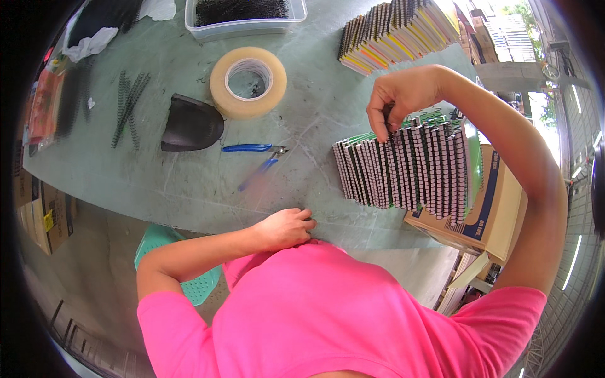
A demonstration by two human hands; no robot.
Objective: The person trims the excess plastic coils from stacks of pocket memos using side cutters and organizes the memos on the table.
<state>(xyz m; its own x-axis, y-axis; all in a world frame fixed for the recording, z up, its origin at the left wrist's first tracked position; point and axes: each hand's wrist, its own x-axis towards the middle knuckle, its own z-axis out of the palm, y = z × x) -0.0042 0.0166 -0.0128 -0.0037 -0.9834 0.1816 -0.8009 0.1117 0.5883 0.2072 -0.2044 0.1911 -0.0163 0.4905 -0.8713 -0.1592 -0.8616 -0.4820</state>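
My right hand [403,97] reaches over a row of spiral-bound notebooks [403,167] at the right of the table. Its thumb and fingers pinch a small dark coil-like piece [387,113] at the far ends of the spines; the fingers partly hide it. These notebooks are packed side by side, their white edges and black coils facing up, with green covers at the sides. Close to my body, my left hand [287,228] rests at the table's near edge. Its fingers are curled, and nothing shows in them.
Blue-handled cutters [249,148] lie mid-table beside a tape roll [219,83] and a black curved piece [192,124]. Loose black coils [129,104] lie left. A clear tub [246,28] of coils and more notebooks [397,38] stand behind. A cardboard box [498,208] is at right.
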